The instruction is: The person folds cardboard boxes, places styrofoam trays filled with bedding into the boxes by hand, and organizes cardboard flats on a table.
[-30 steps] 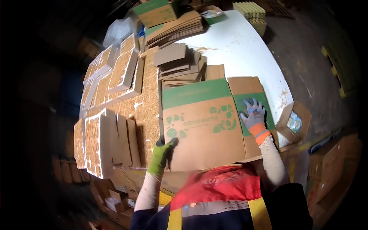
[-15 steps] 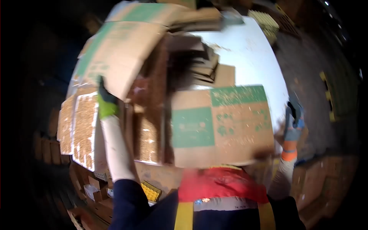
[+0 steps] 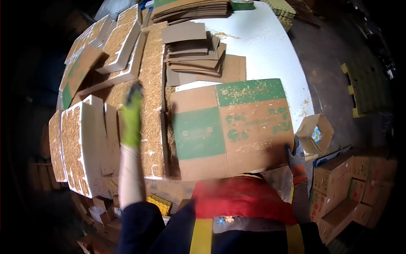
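Observation:
A flattened cardboard box [image 3: 256,122] with green printing lies in front of me, wood shavings scattered over it. My right hand [image 3: 297,158], in a grey and orange glove, is closed at its right edge, the thumb at the board. My left hand [image 3: 133,114], in a lime-green glove with dark fingertips, is blurred. It reaches forward with fingers stretched out over a long shavings-filled tray [image 3: 153,122], and no object shows in it. Whether it touches the shavings I cannot tell. A loose cardboard piece with a green stripe [image 3: 82,70] leans on the trays at the far left.
White-walled blocks of shavings [image 3: 76,148] stand at the left. Behind the box are stacked brown cardboard pieces [image 3: 194,55] and a pile of flattened boxes [image 3: 190,10] on the white table [image 3: 270,55]. An open carton [image 3: 315,133] sits at the right edge, above more cartons [image 3: 334,178].
The large green-striped cardboard sheet by my left hand has left that spot, uncovering trays. My left hand is now over the shavings. My right hand moved inward to the box's edge.

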`<state>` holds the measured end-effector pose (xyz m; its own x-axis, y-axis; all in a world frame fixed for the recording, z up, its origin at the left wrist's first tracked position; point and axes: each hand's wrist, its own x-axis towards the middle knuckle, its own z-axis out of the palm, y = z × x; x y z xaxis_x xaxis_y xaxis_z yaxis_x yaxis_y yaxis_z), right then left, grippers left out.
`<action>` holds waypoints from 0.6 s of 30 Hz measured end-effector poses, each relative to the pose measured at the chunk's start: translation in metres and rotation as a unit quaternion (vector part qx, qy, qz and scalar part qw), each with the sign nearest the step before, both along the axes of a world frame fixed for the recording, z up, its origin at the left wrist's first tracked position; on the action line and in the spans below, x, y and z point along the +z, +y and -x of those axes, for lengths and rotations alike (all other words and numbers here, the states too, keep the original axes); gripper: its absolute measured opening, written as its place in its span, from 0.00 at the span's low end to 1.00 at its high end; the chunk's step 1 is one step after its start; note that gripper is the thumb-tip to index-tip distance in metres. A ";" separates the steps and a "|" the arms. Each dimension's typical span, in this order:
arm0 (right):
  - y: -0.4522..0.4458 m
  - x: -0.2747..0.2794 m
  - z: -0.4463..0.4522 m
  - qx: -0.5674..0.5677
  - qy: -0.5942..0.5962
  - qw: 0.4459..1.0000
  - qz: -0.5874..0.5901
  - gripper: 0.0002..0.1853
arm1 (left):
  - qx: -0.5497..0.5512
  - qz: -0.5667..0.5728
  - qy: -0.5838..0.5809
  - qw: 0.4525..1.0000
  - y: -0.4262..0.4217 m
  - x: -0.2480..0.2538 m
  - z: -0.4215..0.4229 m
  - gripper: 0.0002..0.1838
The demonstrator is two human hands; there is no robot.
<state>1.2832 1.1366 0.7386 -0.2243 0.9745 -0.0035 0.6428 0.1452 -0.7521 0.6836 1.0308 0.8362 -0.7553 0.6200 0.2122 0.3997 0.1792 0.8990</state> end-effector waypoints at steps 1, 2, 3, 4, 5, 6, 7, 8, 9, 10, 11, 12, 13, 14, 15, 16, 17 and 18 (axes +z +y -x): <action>-0.003 0.001 0.003 0.006 0.004 1.000 0.006 0.32 | -0.020 0.020 -0.052 0.998 -0.029 -0.014 -0.049 0.30; -0.008 0.008 0.006 0.008 -0.057 0.998 0.007 0.32 | -0.037 0.042 -0.102 0.993 -0.058 -0.028 -0.097 0.32; -0.009 0.012 0.010 0.012 -0.118 0.993 0.005 0.32 | 0.023 0.060 -0.216 0.974 -0.082 -0.030 -0.147 0.35; -0.011 0.010 0.014 0.019 -0.117 0.993 0.004 0.32 | 0.025 0.131 -0.155 0.979 -0.122 -0.093 -0.161 0.38; -0.015 0.007 0.015 -0.031 -0.147 0.988 0.038 0.34 | 0.020 0.157 -0.157 0.975 -0.146 -0.112 -0.190 0.42; -0.018 0.005 0.013 -0.085 -0.179 0.978 0.071 0.35 | 0.010 0.206 -0.179 0.962 -0.140 -0.065 -0.225 0.47; -0.020 -0.001 0.008 -0.084 -0.183 0.977 0.068 0.35 | 0.010 0.207 -0.111 0.972 -0.152 -0.085 -0.238 0.52; -0.022 -0.011 0.003 -0.067 -0.192 0.979 0.013 0.35 | -0.001 0.154 -0.115 0.981 -0.155 -0.090 -0.241 0.54; -0.023 -0.007 0.005 -0.047 -0.198 0.978 -0.042 0.34 | -0.009 0.100 -0.116 0.988 -0.154 -0.084 -0.240 0.56; -0.028 0.003 0.006 -0.044 -0.193 0.980 -0.009 0.33 | -0.039 0.201 0.057 0.977 -0.159 -0.069 -0.236 0.58; -0.027 0.010 0.006 -0.037 -0.192 0.981 -0.013 0.33 | -0.032 0.199 0.056 0.978 -0.158 -0.053 -0.233 0.58; -0.026 0.015 0.006 -0.007 -0.177 0.984 -0.017 0.33 | -0.074 0.188 0.048 0.978 -0.156 -0.039 -0.231 0.57; -0.025 0.019 0.007 0.025 -0.161 0.986 -0.021 0.32 | -0.114 0.176 0.041 0.977 -0.157 -0.033 -0.230 0.56; -0.021 0.020 0.009 0.029 -0.190 0.981 -0.024 0.31 | -0.099 0.169 -0.004 0.981 -0.159 -0.038 -0.232 0.57; -0.016 0.022 0.011 0.040 -0.186 0.981 -0.028 0.31 | -0.087 0.168 -0.002 0.982 -0.161 -0.047 -0.236 0.57; -0.014 0.023 0.010 0.041 -0.196 0.979 -0.038 0.31 | -0.072 0.197 0.002 0.978 -0.162 -0.056 -0.241 0.57; -0.013 0.023 0.006 0.040 -0.207 0.976 -0.048 0.31 | -0.060 0.226 0.006 0.972 -0.163 -0.061 -0.244 0.57; -0.010 0.016 0.005 0.004 -0.229 0.971 -0.062 0.31 | -0.062 0.214 0.014 0.975 -0.164 -0.062 -0.244 0.55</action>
